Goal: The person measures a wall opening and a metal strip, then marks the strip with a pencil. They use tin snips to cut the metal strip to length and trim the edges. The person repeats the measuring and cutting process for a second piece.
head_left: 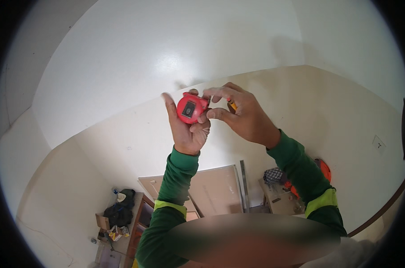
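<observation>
My left hand [191, 134] is raised in front of the wall with its palm turned up, and a round red tape measure [187, 109] with a dark label rests in its grip. The left thumb stands out to the side of the case. Just to the right, my right hand [245, 111] has its thumb and index finger at the edge of the tape measure; whether they pinch the blade's end is too small to tell. A short yellow pencil [232, 104] with a red end is tucked in the right hand, mostly hidden by the fingers.
A white band [175, 44] meets the cream wall [135, 129] behind my hands. Lower down, a brown board [216, 190] leans by a metal bar [244, 185]. At lower left stands a cluttered table [131, 228] with a black bag [120, 212]; at right, a small table [278, 203] holds cloth.
</observation>
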A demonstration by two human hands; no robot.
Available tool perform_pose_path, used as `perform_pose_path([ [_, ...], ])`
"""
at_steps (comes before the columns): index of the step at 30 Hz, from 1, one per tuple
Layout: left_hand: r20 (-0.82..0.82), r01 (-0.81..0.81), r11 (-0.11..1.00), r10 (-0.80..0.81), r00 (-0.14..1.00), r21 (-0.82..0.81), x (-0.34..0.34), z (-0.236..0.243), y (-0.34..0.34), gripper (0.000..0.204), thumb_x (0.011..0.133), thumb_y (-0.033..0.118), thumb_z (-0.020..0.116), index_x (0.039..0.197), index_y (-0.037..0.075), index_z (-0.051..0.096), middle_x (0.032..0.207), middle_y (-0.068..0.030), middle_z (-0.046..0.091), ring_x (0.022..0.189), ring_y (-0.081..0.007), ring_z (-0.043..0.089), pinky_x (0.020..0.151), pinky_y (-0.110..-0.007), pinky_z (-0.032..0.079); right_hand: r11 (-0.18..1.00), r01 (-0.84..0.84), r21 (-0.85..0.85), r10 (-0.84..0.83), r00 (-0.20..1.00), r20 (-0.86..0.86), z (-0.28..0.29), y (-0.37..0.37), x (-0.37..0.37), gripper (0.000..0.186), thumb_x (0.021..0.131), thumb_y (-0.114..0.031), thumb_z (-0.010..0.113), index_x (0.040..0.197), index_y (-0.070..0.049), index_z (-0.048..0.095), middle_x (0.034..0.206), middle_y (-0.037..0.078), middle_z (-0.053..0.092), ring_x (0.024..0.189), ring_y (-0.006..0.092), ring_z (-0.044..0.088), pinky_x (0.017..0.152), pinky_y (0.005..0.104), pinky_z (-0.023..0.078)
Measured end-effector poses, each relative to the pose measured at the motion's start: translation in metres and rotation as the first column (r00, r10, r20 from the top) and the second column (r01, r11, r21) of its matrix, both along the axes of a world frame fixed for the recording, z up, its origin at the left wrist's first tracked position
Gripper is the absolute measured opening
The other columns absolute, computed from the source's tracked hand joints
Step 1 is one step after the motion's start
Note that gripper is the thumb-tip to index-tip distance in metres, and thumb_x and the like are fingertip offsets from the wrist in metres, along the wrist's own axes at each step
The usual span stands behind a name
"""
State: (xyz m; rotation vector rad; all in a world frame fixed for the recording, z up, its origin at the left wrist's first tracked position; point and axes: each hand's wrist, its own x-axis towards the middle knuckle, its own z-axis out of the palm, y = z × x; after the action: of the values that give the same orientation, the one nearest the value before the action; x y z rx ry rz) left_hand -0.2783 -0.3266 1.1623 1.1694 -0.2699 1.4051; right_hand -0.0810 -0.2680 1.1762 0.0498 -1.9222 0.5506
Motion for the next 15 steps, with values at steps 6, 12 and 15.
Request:
perform_pose_path([
  [6,-0.364,-0.663,0.71,0.697,0.617,0.238,0.008,0.0,-0.025,0.074,0.102,0.053,0.069,0.154,0.009,0.04,0.128,-0.0141,0.061,0.093,-0.0254,0.072,0.06,-0.025,0.061,0.997,-0.052,0.048,0.055,0.997,-0.06,0.001,0.005,-0.003,0.015,0.102,-0.016,0.073,0.108,-0.003,0.071,0.097,0.01,0.066,0.087,0.0235,0.066,0.081,0.0372,0.053],
  [12,-0.118,-0.817,0.145,0.989,0.095,0.558,0.028,0.015,-0.044,0.071,0.1,0.034,0.077,0.156,0.005,0.046,0.13,-0.0146,0.063,0.099,-0.0258,0.073,0.07,-0.032,0.065,0.971,-0.081,0.224,0.101,0.992,-0.081,0.024,-0.008,-0.004,0.02,0.107,-0.02,0.066,0.1,-0.002,0.062,0.095,0.012,0.065,0.086,0.0242,0.067,0.079,0.0383,0.054],
  [15,0.206,-0.571,-0.34,0.936,-0.287,0.748,0.035,0.034,-0.058,0.058,0.084,0.017,0.092,0.132,0.001,0.064,0.113,-0.011,0.068,0.096,-0.0212,0.071,0.084,-0.035,0.061,0.961,-0.074,0.265,0.084,0.996,-0.029,0.053,-0.016,-0.007,0.025,0.108,-0.024,0.065,0.102,0.0,0.062,0.089,0.012,0.063,0.084,0.0249,0.066,0.079,0.0386,0.054],
])
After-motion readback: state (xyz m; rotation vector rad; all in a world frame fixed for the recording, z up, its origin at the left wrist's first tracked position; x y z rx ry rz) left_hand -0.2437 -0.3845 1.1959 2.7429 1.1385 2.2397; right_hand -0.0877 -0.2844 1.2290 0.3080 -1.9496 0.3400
